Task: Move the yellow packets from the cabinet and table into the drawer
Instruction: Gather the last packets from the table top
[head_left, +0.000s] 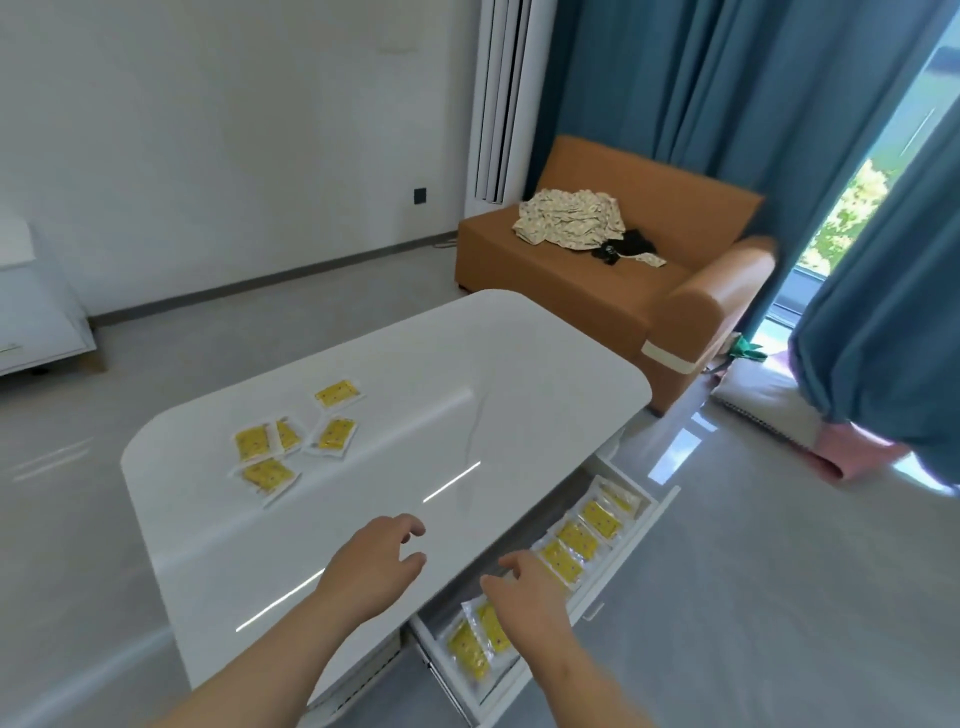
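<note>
Several yellow packets (291, 444) in clear wrappers lie scattered on the left part of the glossy white table (415, 374). Under the table's near right edge a white drawer (631, 543) stands pulled out, with a row of yellow packets (576, 540) laid along it. My left hand (379, 564) hovers over the table's front edge, fingers loosely curled and holding nothing. My right hand (524, 592) reaches down into the drawer over the packets at its near end (470, 649); its fingers are spread and I cannot see them gripping a packet.
An orange sofa (623, 260) with crumpled clothes stands behind the table. Blue curtains (727, 104) hang at the right by a window. A white cabinet (36, 312) sits at the far left against the wall. Grey floor surrounds the table.
</note>
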